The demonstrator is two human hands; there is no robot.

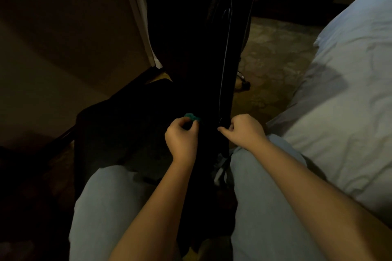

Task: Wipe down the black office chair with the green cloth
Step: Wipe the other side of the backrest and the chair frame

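- Pale-jeaned knees [110, 207] are seen closest, spread to either side of the black office chair [191, 59]. The chair is probably steadied between them.
- The green cloth [192, 117] is pinched by the left hand [181, 140] between curled fingers and thumb. It is bunched so that only a small tuft shows, and it is set against the chair's dark surface, just left of a glossy edge.
- That edge is grasped by the right hand [244, 131] with its fingers clenched round it, apparently so the chair is braced against the wiping push.
- Little of the chair can be made out (the light is poor), so which part is being wiped cannot be told.
- A white-sheeted bed [339, 91] is seen to the right and patterned carpet [271, 53] beyond.
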